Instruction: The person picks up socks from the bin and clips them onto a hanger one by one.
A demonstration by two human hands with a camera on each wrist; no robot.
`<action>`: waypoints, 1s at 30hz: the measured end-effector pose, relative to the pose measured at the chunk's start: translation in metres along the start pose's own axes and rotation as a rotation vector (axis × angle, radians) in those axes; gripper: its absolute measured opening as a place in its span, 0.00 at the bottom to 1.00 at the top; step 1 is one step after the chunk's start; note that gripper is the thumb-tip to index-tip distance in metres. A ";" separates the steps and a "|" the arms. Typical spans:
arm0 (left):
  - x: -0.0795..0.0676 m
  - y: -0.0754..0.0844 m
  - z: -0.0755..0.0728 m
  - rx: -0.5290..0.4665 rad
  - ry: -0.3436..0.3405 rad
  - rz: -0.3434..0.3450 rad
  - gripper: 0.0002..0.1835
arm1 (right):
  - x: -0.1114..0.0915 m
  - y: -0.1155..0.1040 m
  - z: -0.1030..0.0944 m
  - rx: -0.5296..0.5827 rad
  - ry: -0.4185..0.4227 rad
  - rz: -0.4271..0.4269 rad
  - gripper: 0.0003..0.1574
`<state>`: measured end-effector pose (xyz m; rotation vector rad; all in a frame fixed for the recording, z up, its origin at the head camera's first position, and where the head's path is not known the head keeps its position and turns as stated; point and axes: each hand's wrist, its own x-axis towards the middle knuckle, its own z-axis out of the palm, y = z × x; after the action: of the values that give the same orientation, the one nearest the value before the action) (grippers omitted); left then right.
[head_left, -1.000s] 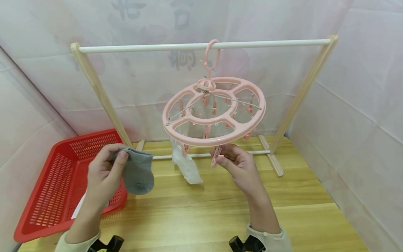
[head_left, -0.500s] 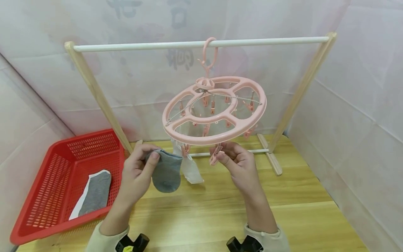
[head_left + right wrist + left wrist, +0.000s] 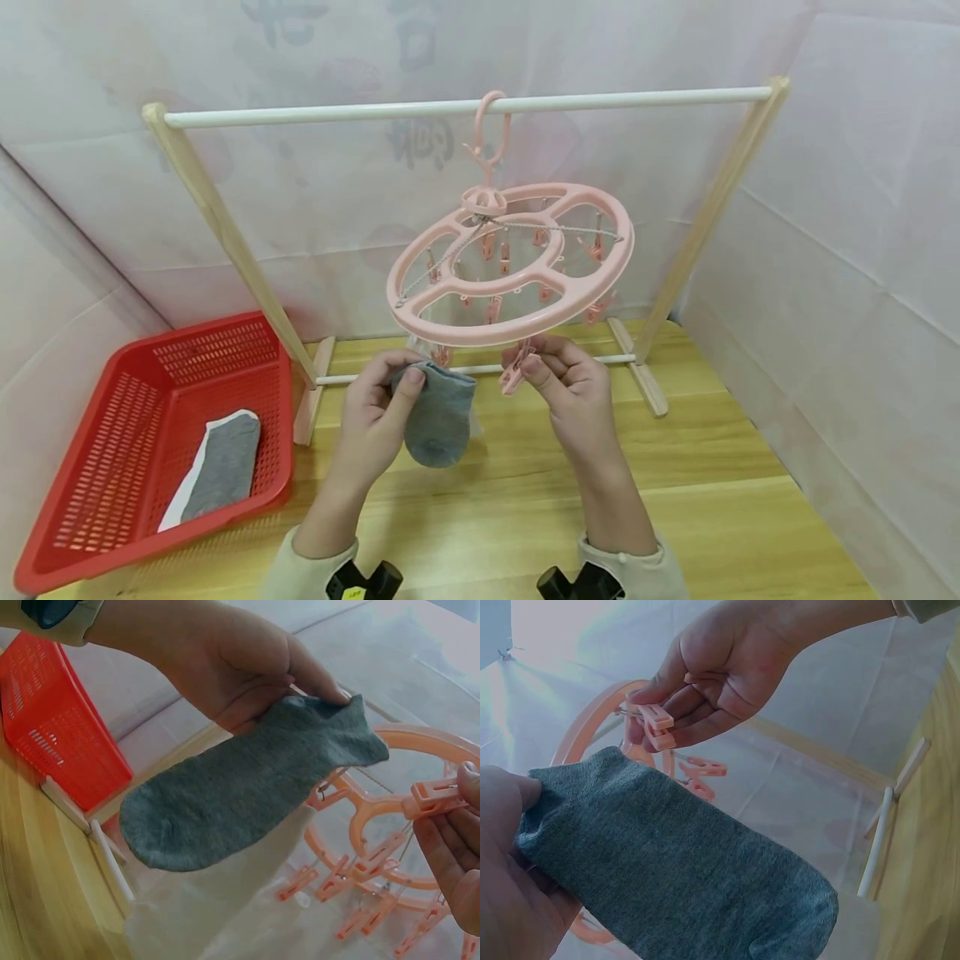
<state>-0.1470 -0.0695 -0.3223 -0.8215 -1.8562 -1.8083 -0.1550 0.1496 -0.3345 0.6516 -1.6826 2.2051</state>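
My left hand pinches a grey-blue ankle sock by its cuff, thumb in front, with the toe hanging down. A short gap to the right, my right hand grips a pink clothespin between thumb and fingers. In the left wrist view the jaws of this clothespin stand slightly apart, close above the sock. The clothespin hangs from the front rim of a round pink drying hanger. Behind the held sock, mostly hidden in the head view, hangs a white sock.
The hanger hooks over the white bar of a wooden-legged rack. More pink clothespins dangle beneath it. At left, a red basket holds a grey-and-white sock. A lower white rod crosses behind my hands, above the wooden table.
My left hand has carried the grey-blue sock rightward from over the basket to near the clothespin, now covering most of the white sock. My right hand has stayed at the clothespin.
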 end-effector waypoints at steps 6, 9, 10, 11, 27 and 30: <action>0.000 -0.004 0.010 0.045 -0.027 -0.013 0.08 | 0.000 0.001 0.000 0.023 0.048 0.011 0.12; 0.001 -0.006 0.013 0.031 -0.052 -0.023 0.08 | 0.000 0.001 0.000 0.031 0.073 0.006 0.12; 0.001 -0.007 0.015 0.019 -0.060 -0.019 0.08 | 0.000 0.001 0.000 0.036 0.080 0.001 0.12; 0.001 -0.007 0.016 0.011 -0.067 -0.019 0.08 | 0.000 0.002 0.000 0.041 0.083 -0.006 0.12; 0.005 -0.003 0.032 0.107 -0.081 0.028 0.07 | 0.000 0.004 0.002 0.088 0.090 -0.019 0.10; 0.005 -0.005 0.034 0.139 -0.063 0.048 0.07 | 0.000 0.005 0.003 0.088 0.091 -0.017 0.10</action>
<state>-0.1501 -0.0348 -0.3246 -0.8735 -1.9589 -1.6216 -0.1567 0.1449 -0.3379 0.5747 -1.5377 2.2723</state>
